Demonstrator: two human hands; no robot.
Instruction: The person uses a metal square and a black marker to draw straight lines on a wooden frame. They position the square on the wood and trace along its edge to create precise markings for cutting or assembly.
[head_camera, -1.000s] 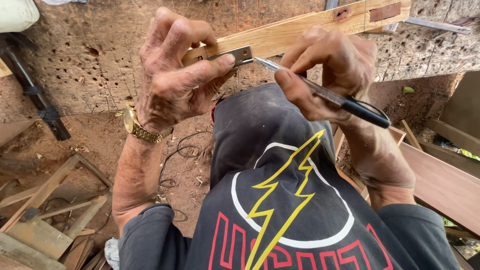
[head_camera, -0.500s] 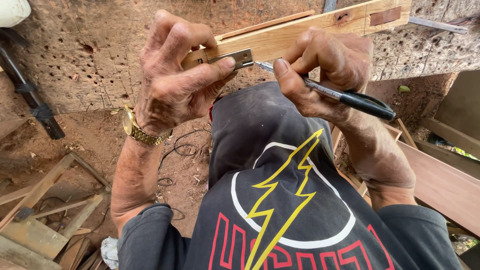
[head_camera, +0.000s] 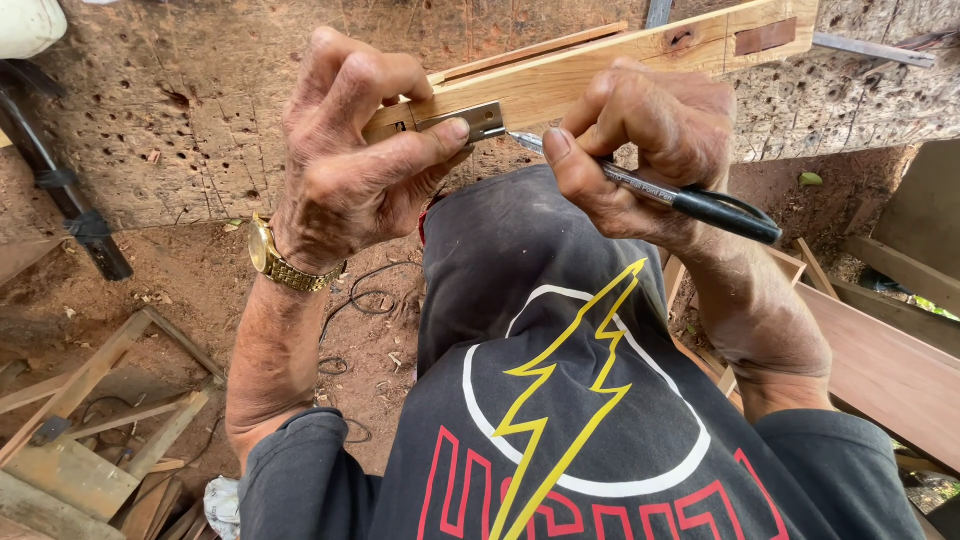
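**A:** Item one, risks. What do you log?

**B:** My left hand (head_camera: 350, 170) pins a small metal plate (head_camera: 462, 121) flat against the edge of the wooden piece (head_camera: 600, 75). As I judge it, if my thumb eases, the plate slides along the wood and any line I trace around it lands off. Cause: only finger pressure holds it, no clamp. Second risk: the pen (head_camera: 660, 190) tip sits right at the plate's end, close by my left thumb, so a slip of the tip marks the thumb or wanders off the plate's edge. Third: the wood rests on the pitted workbench (head_camera: 180, 110) with one end overhanging, so a hard press could tip it.

**A:** Item two, grips.

**B:** Left hand: fingers curled over the top of the wood, thumb pressed on the plate's face, closed tight on both. Gold wristwatch (head_camera: 275, 262) on that wrist. Right hand (head_camera: 650, 150): closed around the pen, thumb and forefinger pinching near the tip, black cap end pointing out to my right.

**A:** Location of the plate?

**B:** On the near edge of the wood, above my knee, between both hands.
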